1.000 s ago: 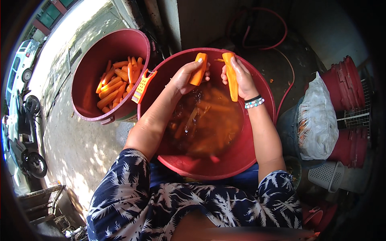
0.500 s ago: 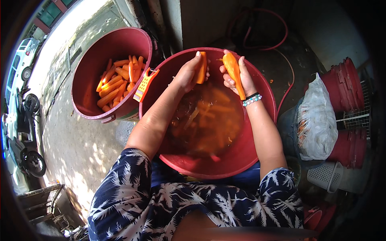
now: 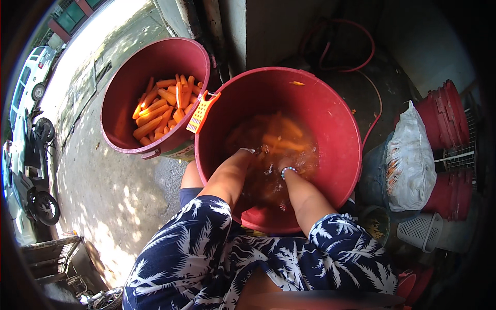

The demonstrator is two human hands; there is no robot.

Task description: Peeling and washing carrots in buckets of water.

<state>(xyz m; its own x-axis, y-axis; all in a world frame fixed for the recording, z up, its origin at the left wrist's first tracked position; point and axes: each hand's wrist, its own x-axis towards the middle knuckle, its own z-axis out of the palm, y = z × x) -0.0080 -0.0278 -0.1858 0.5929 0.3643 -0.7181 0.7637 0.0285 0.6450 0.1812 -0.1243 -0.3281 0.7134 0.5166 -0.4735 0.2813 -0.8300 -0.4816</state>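
In the big red tub [image 3: 330, 119] at the middle of the view, both hands are sunk into murky brown water [image 3: 268, 175] up to the wrist. The left hand [image 3: 257, 155] goes under just past a pale band at the wrist; the right hand [image 3: 283, 166] goes under beside it, a beaded bracelet [image 3: 288, 169] showing at the waterline. The two wrists are close together, and the water hides the fingers, so whether either hand is open or closed on anything cannot be told. Carrots [image 3: 281, 139] lie blurred under the surface, just beyond the hands toward the far wall of the tub. A scrap of orange peel [image 3: 296, 83] sticks to the inner wall near the far rim. To the left, touching the tub, stands a second red bucket [image 3: 124, 103] with a heap of peeled carrots [image 3: 163, 106] in it, and an orange grater [image 3: 202, 112] leans on its rim where the two vessels meet. A red hose [image 3: 361, 46] loops on the dark ground behind. To the right sit a white bag [image 3: 413, 160], a stack of red pots [image 3: 447, 116] and a white basket [image 3: 419, 231].
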